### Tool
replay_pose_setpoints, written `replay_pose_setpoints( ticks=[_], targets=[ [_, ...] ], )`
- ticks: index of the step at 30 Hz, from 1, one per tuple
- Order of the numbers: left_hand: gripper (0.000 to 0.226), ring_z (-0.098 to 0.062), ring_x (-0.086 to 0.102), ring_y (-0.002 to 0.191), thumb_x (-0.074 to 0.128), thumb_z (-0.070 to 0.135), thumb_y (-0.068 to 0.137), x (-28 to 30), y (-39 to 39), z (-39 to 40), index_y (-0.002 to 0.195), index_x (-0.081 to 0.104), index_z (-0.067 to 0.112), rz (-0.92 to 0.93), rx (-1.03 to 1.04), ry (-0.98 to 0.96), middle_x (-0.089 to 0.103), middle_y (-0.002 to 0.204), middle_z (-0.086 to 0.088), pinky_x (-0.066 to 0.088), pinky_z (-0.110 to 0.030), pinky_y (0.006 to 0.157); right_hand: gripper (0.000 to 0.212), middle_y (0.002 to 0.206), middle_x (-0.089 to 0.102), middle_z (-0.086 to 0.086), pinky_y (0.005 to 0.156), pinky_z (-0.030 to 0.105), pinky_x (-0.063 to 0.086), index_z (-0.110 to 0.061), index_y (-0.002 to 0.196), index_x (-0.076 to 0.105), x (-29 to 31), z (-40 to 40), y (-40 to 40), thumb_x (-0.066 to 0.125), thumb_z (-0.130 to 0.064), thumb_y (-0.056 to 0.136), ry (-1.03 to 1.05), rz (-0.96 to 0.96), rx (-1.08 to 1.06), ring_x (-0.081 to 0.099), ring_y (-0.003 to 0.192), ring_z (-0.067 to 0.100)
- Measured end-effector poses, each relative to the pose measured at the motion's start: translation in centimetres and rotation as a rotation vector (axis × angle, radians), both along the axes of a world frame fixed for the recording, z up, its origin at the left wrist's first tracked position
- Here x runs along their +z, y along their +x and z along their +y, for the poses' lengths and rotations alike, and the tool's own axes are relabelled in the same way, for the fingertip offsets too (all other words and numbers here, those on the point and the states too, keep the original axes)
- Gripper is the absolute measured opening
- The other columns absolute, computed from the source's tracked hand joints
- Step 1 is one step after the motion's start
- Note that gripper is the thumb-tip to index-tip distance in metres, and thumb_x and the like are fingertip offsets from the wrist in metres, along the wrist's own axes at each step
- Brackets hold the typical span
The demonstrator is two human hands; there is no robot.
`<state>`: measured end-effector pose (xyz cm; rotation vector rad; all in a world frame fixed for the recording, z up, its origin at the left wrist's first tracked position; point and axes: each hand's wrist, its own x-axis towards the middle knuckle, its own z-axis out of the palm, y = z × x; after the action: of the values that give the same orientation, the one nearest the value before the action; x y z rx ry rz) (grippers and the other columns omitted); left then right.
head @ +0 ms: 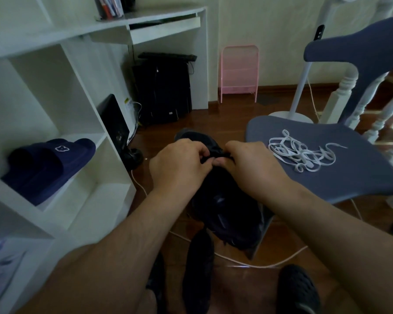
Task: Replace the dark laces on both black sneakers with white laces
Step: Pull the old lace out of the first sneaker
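Both hands, left hand (179,165) and right hand (252,164), pinch dark lace (210,157) atop black sneaker (222,200), fingers clamped; tangled white flat laces (302,152) lie rightward on grey chair seat (349,177), nearer right hand.

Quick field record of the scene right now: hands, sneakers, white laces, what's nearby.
left hand: pinches dark lace on held sneaker
right hand: pinches the same lace area
held sneaker: black, between the hands, above the floor
second sneaker: on the floor below, lacing not clear
white laces: loose tangle on chair seat, untouched
chair: grey-blue, to the right
slippers: navy pair on shelf, left
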<state>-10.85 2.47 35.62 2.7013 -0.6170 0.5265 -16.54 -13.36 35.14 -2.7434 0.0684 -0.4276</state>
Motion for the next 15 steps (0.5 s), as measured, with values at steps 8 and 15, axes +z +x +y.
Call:
replay_pose_setpoints(
  ticks=[8,15],
  targets=[
    [0.027,-0.007,0.053,0.077,0.061,0.068,0.094,0.5,0.3,-0.2,0.102,0.074,0.045,-0.024,0.081,0.079,0.068,0.094,0.017,0.031,-0.025,0.051,0.025,0.093,0.071,0.004,0.074,0.041,0.053,-0.021,0.104,0.069,0.1,0.7,-0.3,0.056,-0.042,0.103,0.049,-0.004,-0.022,0.065,0.088,0.03],
    [0.017,-0.01,0.058,0.087,0.061,0.053,0.093,-0.8,0.6,-0.4,0.085,0.069,0.04,-0.027,-0.191,0.004,0.06,0.088,0.015,0.045,-0.031,0.06,0.019,0.087,0.067,-0.001,0.07,0.043,0.056,-0.032,0.087,0.062,-0.3,-0.3,-0.4,0.053,-0.043,0.099,0.116,0.061,-0.108,0.064,0.084,0.029]
  ],
)
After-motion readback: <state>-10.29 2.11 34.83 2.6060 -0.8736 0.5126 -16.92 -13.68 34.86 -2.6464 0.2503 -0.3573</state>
